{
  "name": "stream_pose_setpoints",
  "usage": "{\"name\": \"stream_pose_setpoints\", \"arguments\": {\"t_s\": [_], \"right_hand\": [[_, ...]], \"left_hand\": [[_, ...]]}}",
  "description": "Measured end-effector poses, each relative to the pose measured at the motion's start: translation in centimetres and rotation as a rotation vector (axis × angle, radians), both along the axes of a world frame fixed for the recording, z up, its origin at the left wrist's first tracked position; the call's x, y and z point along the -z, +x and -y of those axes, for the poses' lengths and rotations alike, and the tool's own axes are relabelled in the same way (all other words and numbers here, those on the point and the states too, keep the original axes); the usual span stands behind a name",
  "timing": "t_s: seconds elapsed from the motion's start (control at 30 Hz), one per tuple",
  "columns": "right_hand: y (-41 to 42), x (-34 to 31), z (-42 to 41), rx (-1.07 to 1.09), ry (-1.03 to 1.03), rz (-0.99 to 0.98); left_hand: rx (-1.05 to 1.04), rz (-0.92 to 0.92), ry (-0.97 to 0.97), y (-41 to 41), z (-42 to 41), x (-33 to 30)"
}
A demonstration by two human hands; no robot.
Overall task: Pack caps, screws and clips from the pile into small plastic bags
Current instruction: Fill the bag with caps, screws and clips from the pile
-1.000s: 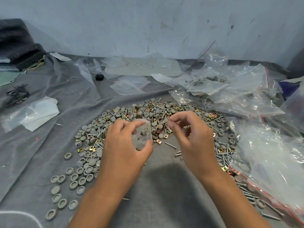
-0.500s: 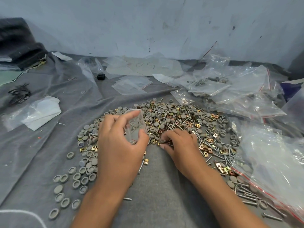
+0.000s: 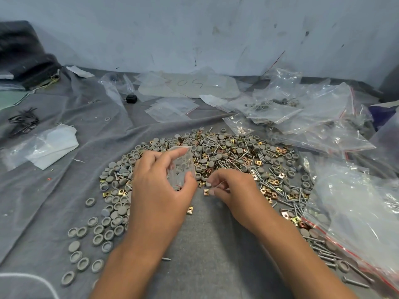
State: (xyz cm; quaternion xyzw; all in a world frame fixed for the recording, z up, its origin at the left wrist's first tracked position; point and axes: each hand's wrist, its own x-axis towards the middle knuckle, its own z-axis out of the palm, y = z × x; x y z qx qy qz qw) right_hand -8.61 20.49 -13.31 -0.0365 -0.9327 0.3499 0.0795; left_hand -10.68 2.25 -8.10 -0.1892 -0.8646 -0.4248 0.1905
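Two hands mid-frame: your left hand [image 3: 159,190] pinches the small bag [image 3: 181,167]; your right hand [image 3: 233,190] grip pinches a screw [image 3: 220,184] at the pile [image 3: 237,160].

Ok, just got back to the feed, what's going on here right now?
A person is bagging small hardware on a grey cloth. The left hand holds a small clear plastic bag upright over the near edge of the pile of grey caps, screws and brass clips. The right hand is down at the pile's edge, pinching what looks like a screw. The bag seems to have a few pieces inside. Larger bags lie to the right.
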Motion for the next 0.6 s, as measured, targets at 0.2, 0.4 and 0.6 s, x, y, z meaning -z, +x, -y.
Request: {"name": "stream_pose_setpoints", "arguments": {"t_s": [0.2, 0.4, 0.6], "right_hand": [[0.1, 0.4, 0.7, -0.059, 0.19, 0.077], [0.1, -1.4, 0.5, -0.038, -0.448, 0.082], [0.5, -3.9, 1.0, -0.221, -1.298, 0.088]], "left_hand": [[0.021, 0.011, -0.006, 0.2, -0.1, 0.0], [0.041, 0.01, -0.037, 0.1, -0.1, 0.1], [0.058, -0.002, -0.068, -0.1, -0.3, 0.3]]}}
